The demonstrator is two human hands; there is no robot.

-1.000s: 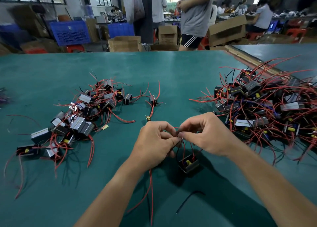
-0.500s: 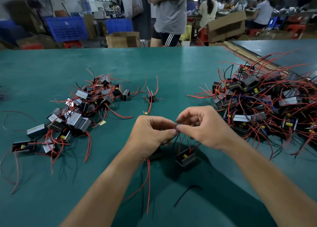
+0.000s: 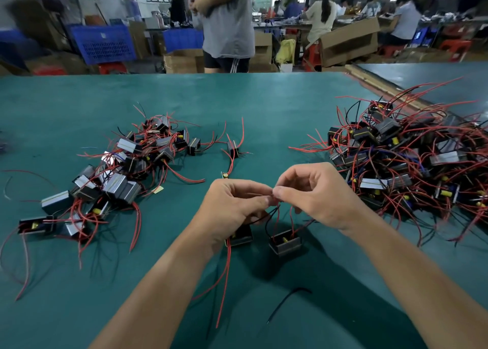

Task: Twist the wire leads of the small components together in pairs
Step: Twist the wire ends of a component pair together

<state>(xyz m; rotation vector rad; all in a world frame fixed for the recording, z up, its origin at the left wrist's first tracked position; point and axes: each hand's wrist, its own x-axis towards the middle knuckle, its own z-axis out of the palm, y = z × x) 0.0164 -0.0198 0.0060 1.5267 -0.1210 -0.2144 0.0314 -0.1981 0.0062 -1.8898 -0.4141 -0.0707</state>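
Now left hand [image 3: 232,206] and right hand [image 3: 317,195] both pinch thin red-and-black wire leads [image 3: 273,212] above small black boxy components [image 3: 286,243]; best line up ends, roll tightly, avoid tugging bodies.

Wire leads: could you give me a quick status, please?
Left hand, right hand pinching wire leads together. Two components beneath. Loose black wire near, not obstructing.

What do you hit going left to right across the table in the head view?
left pile of components → left hand → wire leads pinched by both hands → right hand → right pile of components
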